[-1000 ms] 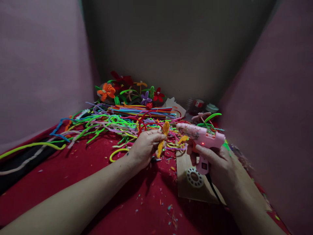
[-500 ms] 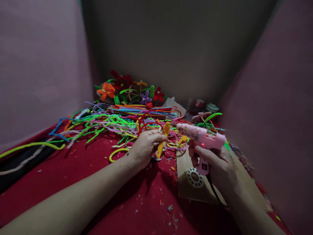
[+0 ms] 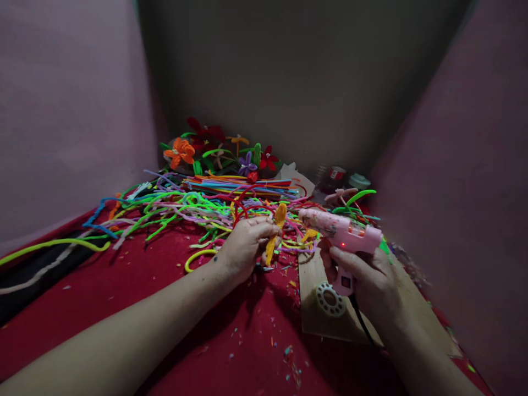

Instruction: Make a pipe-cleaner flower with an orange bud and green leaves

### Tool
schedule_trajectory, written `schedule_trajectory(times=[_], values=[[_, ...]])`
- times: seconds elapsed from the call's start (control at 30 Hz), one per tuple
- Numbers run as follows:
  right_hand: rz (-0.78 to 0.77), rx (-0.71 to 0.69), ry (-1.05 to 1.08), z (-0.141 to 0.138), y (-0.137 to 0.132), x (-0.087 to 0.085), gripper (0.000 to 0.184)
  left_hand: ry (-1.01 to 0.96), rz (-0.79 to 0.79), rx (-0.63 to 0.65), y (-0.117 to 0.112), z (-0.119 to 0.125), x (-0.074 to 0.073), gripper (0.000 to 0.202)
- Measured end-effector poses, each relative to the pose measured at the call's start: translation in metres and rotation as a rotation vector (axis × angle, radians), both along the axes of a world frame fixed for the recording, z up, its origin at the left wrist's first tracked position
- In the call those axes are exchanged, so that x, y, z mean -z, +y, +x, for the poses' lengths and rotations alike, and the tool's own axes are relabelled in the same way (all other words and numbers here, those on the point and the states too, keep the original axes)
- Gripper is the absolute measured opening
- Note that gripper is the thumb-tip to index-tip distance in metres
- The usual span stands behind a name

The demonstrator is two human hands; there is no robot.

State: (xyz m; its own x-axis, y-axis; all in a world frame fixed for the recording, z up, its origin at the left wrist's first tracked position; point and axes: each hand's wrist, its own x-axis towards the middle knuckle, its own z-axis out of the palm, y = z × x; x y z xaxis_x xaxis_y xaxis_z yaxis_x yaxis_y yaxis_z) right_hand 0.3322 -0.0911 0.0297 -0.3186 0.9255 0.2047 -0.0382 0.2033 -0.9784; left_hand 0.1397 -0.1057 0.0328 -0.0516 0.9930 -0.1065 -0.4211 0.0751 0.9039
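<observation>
My left hand [image 3: 249, 247] pinches a flat orange-yellow pipe-cleaner petal piece [image 3: 280, 215] upright between thumb and fingers. Wrapped round the handle of a pink hot glue gun [image 3: 344, 228] is my right hand [image 3: 369, 278], with a small red light showing on the gun's body. The nozzle points left, close to the top of the petal piece; whether it touches cannot be made out. Another orange-yellow piece [image 3: 309, 236] lies behind the gun. Beneath my left hand a metal tip [image 3: 266, 268] sticks out, mostly hidden.
Loose pipe cleaners [image 3: 177, 212] spread across the red cloth [image 3: 185, 341]. Behind them are a bundle of straight ones [image 3: 247, 185] and finished flowers [image 3: 179, 153]. A wooden board [image 3: 313, 324] with a white holed ring [image 3: 330, 300] lies under the gun, whose black cord [image 3: 363, 324] trails down.
Almost nothing differs. The glue gun and my right hand sit very slightly further right, and the petal piece is held in nearly the same place.
</observation>
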Motion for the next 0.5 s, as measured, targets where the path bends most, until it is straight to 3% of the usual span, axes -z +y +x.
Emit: schedule_trajectory(times=[0.5], values=[[0.036,0.021,-0.018,0.0006,-0.0018,0.0004,0.019,0.087,0.074,0.024,0.0026,-0.0018,0.0088,0.01]])
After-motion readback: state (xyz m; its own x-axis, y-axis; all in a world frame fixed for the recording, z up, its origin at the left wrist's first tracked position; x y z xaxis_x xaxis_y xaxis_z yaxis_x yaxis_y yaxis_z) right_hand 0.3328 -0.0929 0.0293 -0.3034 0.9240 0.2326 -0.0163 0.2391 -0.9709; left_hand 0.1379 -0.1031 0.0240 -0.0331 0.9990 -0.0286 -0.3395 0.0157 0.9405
